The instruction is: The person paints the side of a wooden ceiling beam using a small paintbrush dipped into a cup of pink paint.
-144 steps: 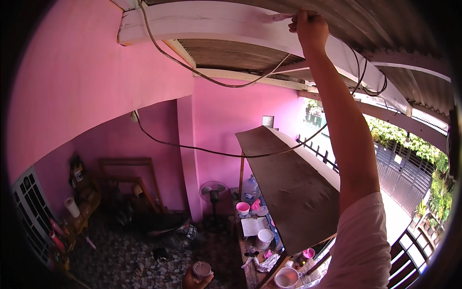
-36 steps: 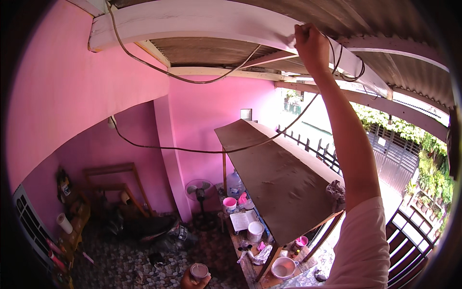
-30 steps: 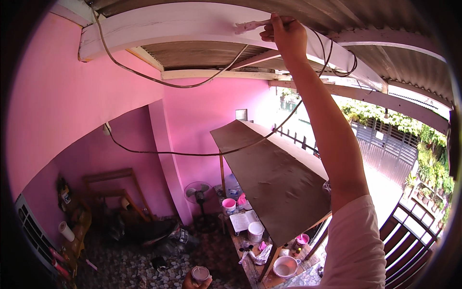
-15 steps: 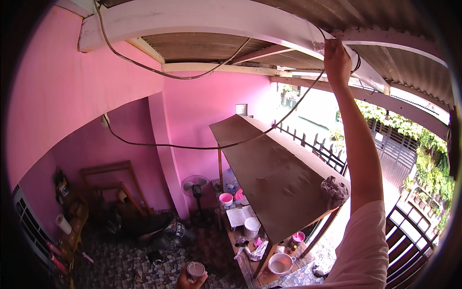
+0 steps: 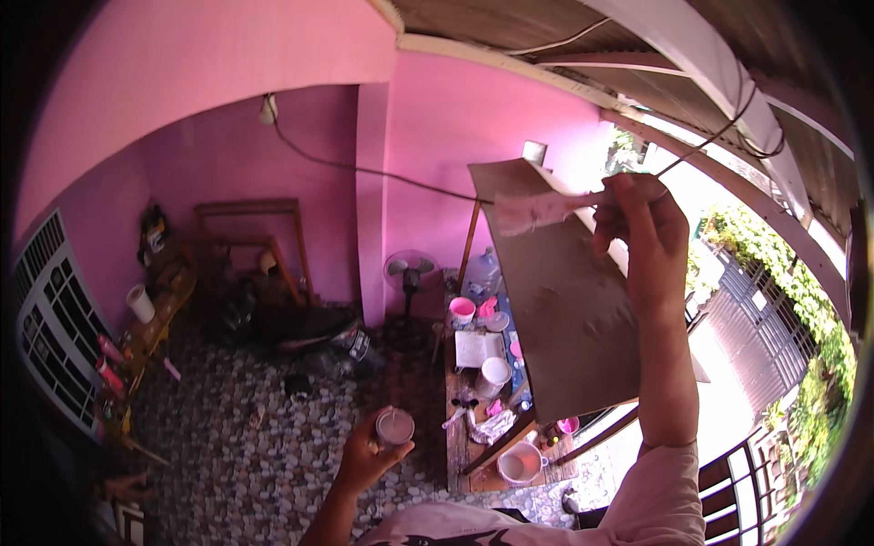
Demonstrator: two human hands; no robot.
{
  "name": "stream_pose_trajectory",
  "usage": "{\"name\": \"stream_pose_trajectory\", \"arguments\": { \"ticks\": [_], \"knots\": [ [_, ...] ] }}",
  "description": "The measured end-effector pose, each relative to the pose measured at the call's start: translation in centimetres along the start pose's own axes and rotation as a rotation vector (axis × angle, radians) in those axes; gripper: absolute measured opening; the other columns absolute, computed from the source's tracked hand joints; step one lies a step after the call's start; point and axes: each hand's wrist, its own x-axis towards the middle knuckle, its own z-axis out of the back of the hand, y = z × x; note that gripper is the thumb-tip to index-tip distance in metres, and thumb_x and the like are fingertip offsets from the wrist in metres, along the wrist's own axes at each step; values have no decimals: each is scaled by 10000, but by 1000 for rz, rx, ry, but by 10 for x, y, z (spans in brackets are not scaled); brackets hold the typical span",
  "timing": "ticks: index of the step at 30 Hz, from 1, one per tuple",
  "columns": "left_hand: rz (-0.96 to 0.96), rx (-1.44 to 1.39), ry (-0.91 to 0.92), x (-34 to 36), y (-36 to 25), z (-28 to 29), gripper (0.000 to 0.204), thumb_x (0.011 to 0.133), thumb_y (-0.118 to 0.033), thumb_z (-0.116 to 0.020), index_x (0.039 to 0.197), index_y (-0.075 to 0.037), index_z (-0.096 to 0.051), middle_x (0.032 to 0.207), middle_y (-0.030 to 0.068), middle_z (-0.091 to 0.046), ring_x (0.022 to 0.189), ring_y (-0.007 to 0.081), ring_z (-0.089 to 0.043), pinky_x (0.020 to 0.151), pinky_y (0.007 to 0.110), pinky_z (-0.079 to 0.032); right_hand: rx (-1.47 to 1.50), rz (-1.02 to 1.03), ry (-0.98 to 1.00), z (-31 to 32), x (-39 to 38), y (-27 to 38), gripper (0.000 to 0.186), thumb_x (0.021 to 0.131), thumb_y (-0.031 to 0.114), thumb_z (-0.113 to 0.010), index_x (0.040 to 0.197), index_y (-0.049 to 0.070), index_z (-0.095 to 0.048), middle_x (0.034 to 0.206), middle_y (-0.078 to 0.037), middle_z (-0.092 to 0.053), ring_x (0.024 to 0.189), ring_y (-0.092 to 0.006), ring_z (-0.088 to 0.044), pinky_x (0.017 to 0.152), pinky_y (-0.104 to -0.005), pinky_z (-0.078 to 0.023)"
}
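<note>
My right hand (image 5: pixel 648 238) is raised at the right, its fingers closed on the handle of a paintbrush (image 5: pixel 533 213). The brush points left, its wide bristles coated in pale paint. Lower down, my left hand (image 5: pixel 362 448) holds a small round cup (image 5: pixel 395 426) with pale paint inside. A dark cable (image 5: pixel 364 169) runs from a light bulb (image 5: pixel 269 109) on the pink wall, behind the brush, up to a white roof beam (image 5: pixel 728 82).
A brown board (image 5: pixel 583 328) on wooden posts spans the middle. Beneath it a table (image 5: pixel 460 460) bears a white bucket (image 5: pixel 494 375), a tray (image 5: pixel 479 349) and a pail (image 5: pixel 522 462). A fan (image 5: pixel 408 271) and a motorcycle (image 5: pixel 319 337) stand on the pebble-patterned floor (image 5: pixel 246 473).
My right hand has come down from the roof beam, and the brush now shows clearly. My left hand with the cup has risen further into view. The view has turned left and downward.
</note>
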Motion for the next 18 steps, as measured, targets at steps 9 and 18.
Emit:
{"name": "stream_pose_trajectory", "arguments": {
  "ticks": [9,18],
  "knots": [
    [-37,128,-64,-2,-27,-5,683,754,-73,-806,1339,-17,-457,1231,103,-567,1162,176,-542,992,316,-441,107,-443,481,-70,-115,-69,143,930,120,-631,906,-20,-615,761,-37,-642,551,-51,-551,505,-200,-429],
    [-38,150,-37,-8,-19,4,710,771,-19,-778,1369,11,-396,1278,117,-532,1194,186,-528,1021,330,-428,-55,-270,763,-106,-150,-95,122,881,100,-657,864,-13,-615,747,-64,-669,562,-99,-612,518,-250,-462]
  ]
}}
